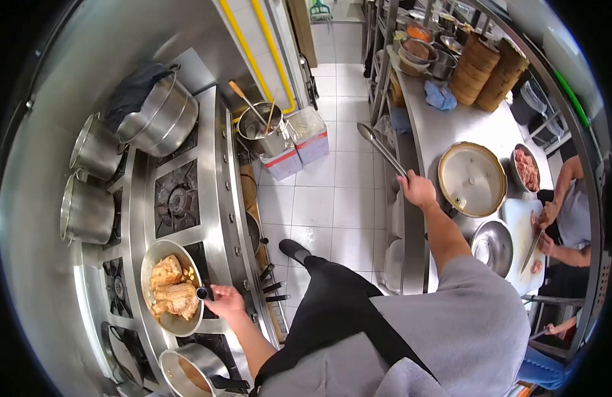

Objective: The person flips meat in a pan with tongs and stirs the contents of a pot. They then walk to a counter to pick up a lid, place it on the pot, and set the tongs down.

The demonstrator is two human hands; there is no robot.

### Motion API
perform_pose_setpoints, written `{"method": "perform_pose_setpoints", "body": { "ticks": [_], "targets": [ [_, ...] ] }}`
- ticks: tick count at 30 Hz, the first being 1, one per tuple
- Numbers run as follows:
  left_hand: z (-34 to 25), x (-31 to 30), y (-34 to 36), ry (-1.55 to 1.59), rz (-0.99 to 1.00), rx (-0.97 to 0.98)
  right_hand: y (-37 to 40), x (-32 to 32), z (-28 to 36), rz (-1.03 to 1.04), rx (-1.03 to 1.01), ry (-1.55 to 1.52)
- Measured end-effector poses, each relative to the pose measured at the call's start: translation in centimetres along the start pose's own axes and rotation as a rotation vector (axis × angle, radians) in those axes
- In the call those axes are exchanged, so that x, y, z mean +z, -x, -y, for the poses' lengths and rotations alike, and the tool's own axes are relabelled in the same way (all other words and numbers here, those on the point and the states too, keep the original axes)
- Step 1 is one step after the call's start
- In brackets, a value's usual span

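Observation:
My left hand point(226, 302) is closed at the dark handle point(202, 293) of a frying pan point(148, 278) on the stove; its fingers are partly hidden. Two large browned pieces of meat point(175, 300) lie in the pan, with small yellowish bits point(188, 272) beside them. Out to the right over the aisle, my right hand point(420, 190) grips long metal tongs point(384, 151), which look pressed together, with the rounded end pointing away from me. Below the frying pan stands a saucepan point(206, 362) holding brown liquid, its black handle towards me.
Large steel pots point(163, 119) stand at the back of the stove point(210, 178). A pot with utensils point(266, 135) sits on boxes point(306, 142). The right-hand counter point(428, 126) holds a glass lid point(471, 178), a steel bowl point(492, 246) and steamer baskets point(474, 69). A co-worker's hands point(548, 215) cut meat on a board point(517, 231).

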State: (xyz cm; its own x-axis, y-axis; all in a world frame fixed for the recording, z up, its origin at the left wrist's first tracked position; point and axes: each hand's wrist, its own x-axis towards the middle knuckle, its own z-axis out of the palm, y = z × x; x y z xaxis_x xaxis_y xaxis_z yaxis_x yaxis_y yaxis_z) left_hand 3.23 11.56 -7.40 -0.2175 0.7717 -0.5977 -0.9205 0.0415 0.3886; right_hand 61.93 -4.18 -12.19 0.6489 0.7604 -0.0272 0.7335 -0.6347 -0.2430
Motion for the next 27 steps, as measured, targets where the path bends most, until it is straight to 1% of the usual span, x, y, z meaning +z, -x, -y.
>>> {"method": "perform_pose_setpoints", "body": {
  "ticks": [1, 3, 5, 7, 9, 10, 11, 13, 15, 16, 17, 18, 21, 23, 24, 26, 27],
  "targets": [
    [1.1, -1.4, -0.9, 0.011, -0.122, -0.032, -0.2, -0.2, 0.2, 0.012, 0.004, 0.011],
    [3.5, -7.2, -4.3, -0.262, -0.054, -0.115, -0.3, -0.3, 0.4, 0.026, 0.011, 0.044],
    [7.5, -9.7, -3.7, -0.546, -0.021, -0.128, -0.1, -0.9, 0.8, 0.039, -0.002, 0.062],
    [10.5, -15.0, -6.5, -1.07, 0.16, -0.169, -0.3, -0.5, 0.1, 0.033, -0.027, 0.056],
    [10.8, -18.8, -7.8, -1.572, 0.239, -0.411, -0.1, 0.2, -0.1, 0.023, -0.047, 0.039],
    [10.1, -20.2, -7.8, -1.568, 0.26, -0.407, 0.1, 0.4, -0.2, 0.034, -0.048, 0.037],
    [9.4, -21.9, -7.8, -1.941, 0.539, -0.376, 0.3, 0.3, -0.5, 0.04, -0.047, 0.038],
    [9.4, -23.6, -7.7, -2.634, 1.168, -0.213, 0.8, 0.0, -0.3, 0.035, -0.036, 0.029],
    [7.8, -23.4, -5.5, -2.532, 0.987, -0.161, 1.4, -0.2, -0.1, 0.013, -0.045, -0.011],
    [7.8, -29.7, -9.2, -2.226, 0.614, -0.402, 1.3, -0.2, 0.0, 0.005, -0.029, -0.005],
    [7.8, -31.7, -10.0, -1.871, 0.244, -0.492, 1.2, -0.2, 0.2, 0.001, -0.02, -0.01],
    [7.2, -34.0, -10.5, -1.88, 0.259, -0.505, 1.3, -0.1, 0.2, 0.003, -0.011, -0.014],
    [5.5, -34.5, -9.3, -2.519, 0.771, -0.246, 1.2, -0.1, 0.2, -0.006, -0.002, -0.007],
    [5.9, -33.0, -10.1, -2.87, 1.166, 0.051, 1.1, -0.3, 0.0, -0.002, 0.008, 0.009],
    [6.5, -32.2, -10.5, -2.861, 1.246, 0.049, 1.2, -0.2, -0.1, 0.012, -0.009, 0.012],
    [8.6, -29.1, -11.3, -2.823, 1.12, 0.035, 0.8, -0.1, 0.0, 0.023, -0.036, 0.022],
    [9.9, -25.1, -10.2, -2.801, 1.06, 0.03, 0.6, -0.3, 0.1, 0.019, -0.037, 0.022]
  ]
}}
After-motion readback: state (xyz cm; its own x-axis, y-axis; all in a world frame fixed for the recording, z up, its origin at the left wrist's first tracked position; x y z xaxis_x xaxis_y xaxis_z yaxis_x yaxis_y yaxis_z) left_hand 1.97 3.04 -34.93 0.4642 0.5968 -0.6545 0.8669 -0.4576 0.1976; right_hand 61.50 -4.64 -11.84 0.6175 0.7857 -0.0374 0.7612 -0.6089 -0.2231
